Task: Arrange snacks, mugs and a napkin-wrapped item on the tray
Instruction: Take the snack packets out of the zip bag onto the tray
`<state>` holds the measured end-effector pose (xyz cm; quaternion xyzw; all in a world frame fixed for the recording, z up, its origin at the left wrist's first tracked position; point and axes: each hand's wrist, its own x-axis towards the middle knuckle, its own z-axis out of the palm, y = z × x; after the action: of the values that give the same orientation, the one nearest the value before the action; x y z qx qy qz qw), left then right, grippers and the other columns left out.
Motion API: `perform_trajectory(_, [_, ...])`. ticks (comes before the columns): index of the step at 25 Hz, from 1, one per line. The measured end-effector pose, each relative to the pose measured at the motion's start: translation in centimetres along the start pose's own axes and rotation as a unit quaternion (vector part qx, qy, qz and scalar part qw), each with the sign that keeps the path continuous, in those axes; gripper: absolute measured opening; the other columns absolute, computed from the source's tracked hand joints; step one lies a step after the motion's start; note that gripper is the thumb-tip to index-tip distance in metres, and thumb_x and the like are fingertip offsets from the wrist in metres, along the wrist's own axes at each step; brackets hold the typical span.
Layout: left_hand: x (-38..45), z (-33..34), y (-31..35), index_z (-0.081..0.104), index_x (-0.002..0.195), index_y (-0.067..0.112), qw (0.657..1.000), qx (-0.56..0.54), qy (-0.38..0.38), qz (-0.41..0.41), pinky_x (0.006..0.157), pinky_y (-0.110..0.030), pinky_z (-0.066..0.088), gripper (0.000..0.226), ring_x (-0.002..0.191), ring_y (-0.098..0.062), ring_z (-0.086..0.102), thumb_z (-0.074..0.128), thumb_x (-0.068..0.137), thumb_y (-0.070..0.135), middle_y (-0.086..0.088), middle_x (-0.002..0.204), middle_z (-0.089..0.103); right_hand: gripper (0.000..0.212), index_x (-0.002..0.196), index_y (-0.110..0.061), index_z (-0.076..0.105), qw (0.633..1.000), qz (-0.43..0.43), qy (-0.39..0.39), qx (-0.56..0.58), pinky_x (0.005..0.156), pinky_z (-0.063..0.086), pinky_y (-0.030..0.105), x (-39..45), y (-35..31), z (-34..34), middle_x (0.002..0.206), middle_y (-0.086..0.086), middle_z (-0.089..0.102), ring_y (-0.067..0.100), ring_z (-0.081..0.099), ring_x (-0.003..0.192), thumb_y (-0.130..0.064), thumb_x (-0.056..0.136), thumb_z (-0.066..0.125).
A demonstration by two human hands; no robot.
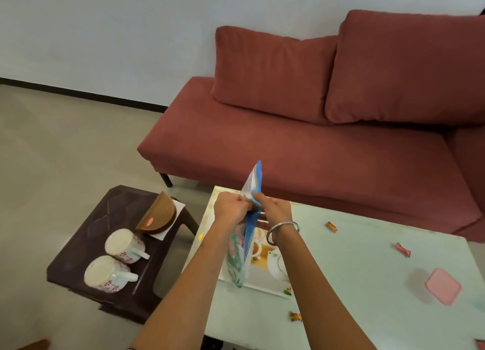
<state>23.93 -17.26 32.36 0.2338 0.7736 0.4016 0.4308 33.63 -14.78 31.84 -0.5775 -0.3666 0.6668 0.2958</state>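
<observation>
Pale glass table is sitting before a red sofa, and I am holding a blue snack packet upright above the printed tray. My left hand and right hand are both pinching its top edge. Two floral mugs are lying on the dark side stool beside a brown napkin holder. Wrapped candies are lying scattered on the table.

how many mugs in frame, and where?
2. Both white floral ceramic mugs sit upside down on the dark brown plastic stool left of the table: one nearer the camera, one farther back. None on the tray; the arms could hide others.
</observation>
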Motion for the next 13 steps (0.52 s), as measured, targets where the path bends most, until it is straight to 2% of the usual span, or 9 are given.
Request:
perform_trajectory(3, [-0.7, -0.3, -0.2, 0.067, 0.063, 0.006, 0.999, -0.017, -0.023, -0.024, 0.056, -0.029, 0.059, 0.011, 0.068, -0.025, 0.069, 0.078, 0.067, 0.005, -0.015, 0.077, 0.071, 0.021, 0.072, -0.008, 0.067, 1.000, 0.010, 0.005, -0.022, 0.070, 0.060, 0.042, 0.1, 0.7, 0.1, 0.098, 0.023, 0.069, 0.039, 0.068, 0.090, -0.028, 0.075, 0.074])
perform_trajectory(6, [-0.9, -1.2, -0.2, 0.069, 0.070, 0.003, 0.994, -0.074, -0.072, -0.040, 0.050, -0.024, 0.057, 0.006, 0.061, -0.019, 0.070, 0.074, 0.072, 0.002, -0.011, 0.073, 0.070, 0.021, 0.078, -0.004, 0.067, 1.000, 0.012, -0.006, -0.020, 0.077, 0.059, 0.046, 0.4, 1.1, 0.0, 0.098, 0.022, 0.068, 0.038, 0.068, 0.091, -0.025, 0.081, 0.066])
perform_trajectory(9, [-0.9, -1.8, -0.4, 0.070, 0.075, 0.001, 0.985, -0.124, -0.116, -0.030, 0.051, -0.025, 0.057, 0.006, 0.056, -0.015, 0.069, 0.066, 0.078, -0.002, -0.005, 0.061, 0.072, 0.020, 0.084, 0.000, 0.067, 0.999, 0.007, -0.031, 0.019, 0.067, 0.060, 0.039, 0.3, 1.1, -0.4, 0.084, 0.017, 0.066, 0.032, 0.069, 0.077, -0.020, 0.083, 0.063])
perform_trajectory(11, [-0.9, -1.3, -0.5, 0.067, 0.068, 0.006, 0.989, -0.115, -0.091, -0.014, 0.056, -0.028, 0.058, 0.016, 0.059, -0.017, 0.066, 0.061, 0.082, 0.000, -0.004, 0.059, 0.070, 0.015, 0.077, 0.000, 0.068, 0.998, -0.008, -0.056, 0.023, 0.061, 0.059, 0.035, 0.1, 1.0, -0.6, 0.077, 0.016, 0.065, 0.028, 0.069, 0.065, -0.012, 0.084, 0.061])
perform_trajectory(13, [-1.2, -0.3, -0.8, 0.055, 0.064, 0.010, 0.999, -0.026, -0.019, 0.038, 0.059, -0.030, 0.054, 0.022, 0.061, -0.017, 0.057, 0.052, 0.086, 0.007, -0.004, 0.063, 0.060, 0.019, 0.066, -0.001, 0.065, 0.998, -0.037, -0.049, -0.030, 0.071, 0.059, 0.046, 0.0, 0.9, -0.3, 0.069, 0.017, 0.060, 0.031, 0.061, 0.064, -0.005, 0.084, 0.057])
